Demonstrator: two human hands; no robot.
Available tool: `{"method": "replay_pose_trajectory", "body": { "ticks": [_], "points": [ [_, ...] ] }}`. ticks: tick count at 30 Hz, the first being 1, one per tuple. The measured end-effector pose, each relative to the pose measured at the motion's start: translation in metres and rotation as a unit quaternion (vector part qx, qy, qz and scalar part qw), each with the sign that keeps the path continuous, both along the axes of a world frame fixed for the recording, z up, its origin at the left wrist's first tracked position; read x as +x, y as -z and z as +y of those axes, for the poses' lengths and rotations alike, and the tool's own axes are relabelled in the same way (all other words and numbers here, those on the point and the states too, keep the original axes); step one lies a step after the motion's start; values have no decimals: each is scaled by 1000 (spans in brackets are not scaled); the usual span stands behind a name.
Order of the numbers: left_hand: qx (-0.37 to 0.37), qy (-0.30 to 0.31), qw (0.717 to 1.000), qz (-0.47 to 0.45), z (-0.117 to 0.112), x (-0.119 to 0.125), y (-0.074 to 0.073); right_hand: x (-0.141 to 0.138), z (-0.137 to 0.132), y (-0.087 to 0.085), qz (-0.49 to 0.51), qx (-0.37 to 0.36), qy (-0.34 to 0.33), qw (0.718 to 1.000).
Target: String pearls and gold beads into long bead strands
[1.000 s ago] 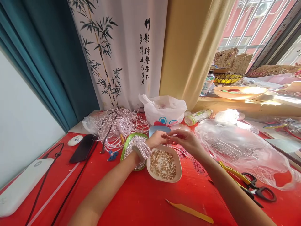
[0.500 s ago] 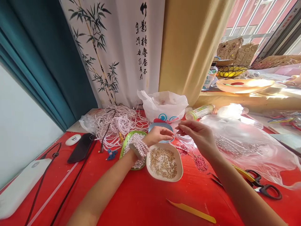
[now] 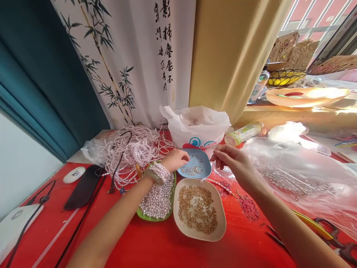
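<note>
My left hand (image 3: pixel 175 160) hovers at the left edge of a blue dish (image 3: pixel 208 166) with small silvery pieces, its fingers curled together. Anything between those fingertips is too small to make out. Several pearl strands and a watch-like band (image 3: pixel 156 173) circle the wrist. Right of the dish, my right hand (image 3: pixel 233 160) is closed in a pinch; what it grips cannot be made out. Below the left wrist sits a green tray (image 3: pixel 145 216) of pale pearl beads (image 3: pixel 158 199). Beside it a cream dish (image 3: pixel 192 232) holds gold beads (image 3: pixel 205 214). A short pearl strand (image 3: pixel 219 184) lies near red filigree pieces (image 3: pixel 248 206).
Heaped bead strings (image 3: pixel 134 149) lie back left, near a black phone (image 3: pixel 83 188) and cables. A white plastic bag (image 3: pixel 199 124) stands behind the blue dish. At right are a clear bag of metal pins (image 3: pixel 295 178), a capped tube (image 3: pixel 244 134) and yellow-black scissors (image 3: pixel 315 225).
My left hand has moved left, away from my right hand, uncovering the blue dish. My right hand keeps its pinch. The view has shifted, and the yellow tweezers have left the frame.
</note>
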State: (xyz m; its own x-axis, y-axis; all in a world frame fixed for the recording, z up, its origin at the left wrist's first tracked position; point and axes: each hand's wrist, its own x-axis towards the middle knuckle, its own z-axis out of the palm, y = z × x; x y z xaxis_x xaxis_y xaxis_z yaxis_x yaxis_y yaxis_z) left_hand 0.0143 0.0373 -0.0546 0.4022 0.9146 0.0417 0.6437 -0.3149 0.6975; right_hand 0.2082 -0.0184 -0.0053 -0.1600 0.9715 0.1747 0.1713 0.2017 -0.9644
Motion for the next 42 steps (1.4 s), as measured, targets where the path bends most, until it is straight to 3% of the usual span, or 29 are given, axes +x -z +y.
{"method": "replay_pose_trajectory", "body": {
  "ticks": [7, 12, 22, 28, 34, 39, 40, 42],
  "points": [
    [60, 2, 995, 85, 26, 15, 10, 3, 12, 26, 87, -88, -7, 992],
    [70, 47, 989, 118, 38, 22, 13, 4, 12, 27, 92, -119, -1, 989],
    [89, 104, 972, 189, 26, 32, -1, 4, 13, 26, 61, -105, -11, 993],
    [73, 95, 975, 185, 20, 40, -2, 4, 12, 20, 45, -82, -25, 995],
    [30, 44, 995, 85, 14, 46, -5, 5, 6, 11, 48, -68, -35, 996],
    [-38, -6, 996, -80, -15, 36, -24, 0, -8, -6, 55, -40, -42, 997],
    [-70, -16, 987, -143, -24, 33, -28, -2, -12, -9, 53, -37, -49, 997],
    [-205, -37, 911, -357, -41, 27, -35, -7, -18, -13, 36, -37, -67, 996]
  ]
}}
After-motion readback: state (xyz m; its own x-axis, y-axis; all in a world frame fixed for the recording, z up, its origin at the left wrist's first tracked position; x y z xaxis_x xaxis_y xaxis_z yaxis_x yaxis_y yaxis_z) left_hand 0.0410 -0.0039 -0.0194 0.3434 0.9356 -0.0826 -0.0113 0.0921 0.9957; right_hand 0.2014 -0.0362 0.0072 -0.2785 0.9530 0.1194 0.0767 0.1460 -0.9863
